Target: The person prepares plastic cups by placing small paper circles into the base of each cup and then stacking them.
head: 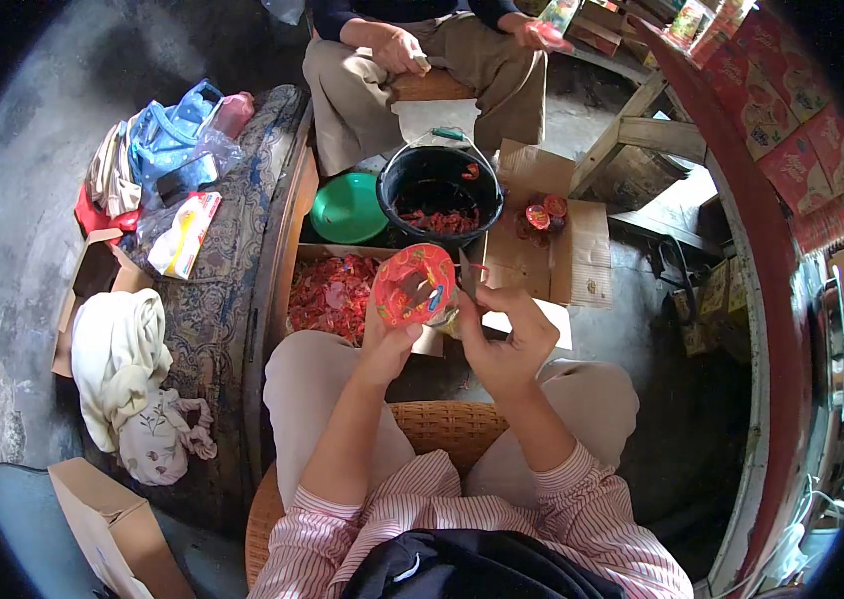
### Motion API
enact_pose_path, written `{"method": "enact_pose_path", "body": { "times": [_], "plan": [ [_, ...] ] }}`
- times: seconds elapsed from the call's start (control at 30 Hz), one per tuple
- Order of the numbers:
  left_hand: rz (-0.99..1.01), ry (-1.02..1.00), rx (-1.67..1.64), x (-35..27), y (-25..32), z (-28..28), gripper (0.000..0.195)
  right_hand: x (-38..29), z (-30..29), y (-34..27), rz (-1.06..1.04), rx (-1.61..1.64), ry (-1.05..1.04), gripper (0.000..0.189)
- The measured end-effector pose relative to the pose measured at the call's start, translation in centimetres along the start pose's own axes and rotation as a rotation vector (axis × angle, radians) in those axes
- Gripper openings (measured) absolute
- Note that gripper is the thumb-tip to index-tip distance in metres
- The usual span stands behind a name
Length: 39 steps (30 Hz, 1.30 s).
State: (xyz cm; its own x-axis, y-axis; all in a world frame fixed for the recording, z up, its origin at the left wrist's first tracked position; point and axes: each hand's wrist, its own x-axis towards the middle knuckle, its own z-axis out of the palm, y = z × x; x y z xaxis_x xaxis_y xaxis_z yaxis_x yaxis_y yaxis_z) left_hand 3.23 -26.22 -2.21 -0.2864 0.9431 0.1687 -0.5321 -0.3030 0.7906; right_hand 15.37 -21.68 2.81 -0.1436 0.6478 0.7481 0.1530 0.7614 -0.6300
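Note:
A plastic cup with a red printed film lid point(401, 271) is gripped in my left hand point(390, 346), its top tilted towards me. A dark opening shows in the middle of the lid. My right hand point(510, 329) pinches a small knife point(469, 275), its blade pointing away from me beside the cup's right rim. A thin red strip point(479, 266) lies across the blade. Beyond my hands stands a black bucket point(440, 176) with red scraps in dark contents. Left of the cup, red film scraps point(336, 296) fill a cardboard box.
A green basin point(348, 208) sits left of the bucket. Red-lidded cups point(538, 217) lie in an open cardboard box point(518, 262) on the right. Opposite me sits a person point(429, 60) with both hands occupied. Cloths and bags cover part of the upholstered bench point(216, 322) at left.

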Motion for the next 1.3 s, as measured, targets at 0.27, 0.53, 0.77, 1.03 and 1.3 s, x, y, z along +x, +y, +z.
{"method": "enact_pose_path", "body": {
  "times": [0.27, 0.53, 0.77, 1.03, 1.3],
  "plan": [
    [0.052, 0.04, 0.009, 0.1, -0.7, 1.2, 0.075, 0.1, 0.0, -0.1, -0.026, -0.062, 0.034, 0.016],
    [0.058, 0.008, 0.117, -0.3, -1.1, 1.1, 0.068, -0.1, -0.2, 0.2, -0.01, -0.049, 0.022, 0.017],
    [0.057, -0.003, 0.201, -0.6, -0.7, 1.5, 0.067, 0.1, -0.2, 0.6, -0.049, -0.079, 0.035, 0.018],
    [0.106, -0.038, 0.311, -0.5, -0.8, 1.5, 0.068, 0.2, -0.4, 0.5, -0.103, -0.161, 0.054, 0.02],
    [0.1, -0.09, 0.262, -0.4, -0.2, 1.9, 0.066, 0.4, -0.7, 0.6, -0.124, -0.194, 0.054, 0.019]
  ]
}}
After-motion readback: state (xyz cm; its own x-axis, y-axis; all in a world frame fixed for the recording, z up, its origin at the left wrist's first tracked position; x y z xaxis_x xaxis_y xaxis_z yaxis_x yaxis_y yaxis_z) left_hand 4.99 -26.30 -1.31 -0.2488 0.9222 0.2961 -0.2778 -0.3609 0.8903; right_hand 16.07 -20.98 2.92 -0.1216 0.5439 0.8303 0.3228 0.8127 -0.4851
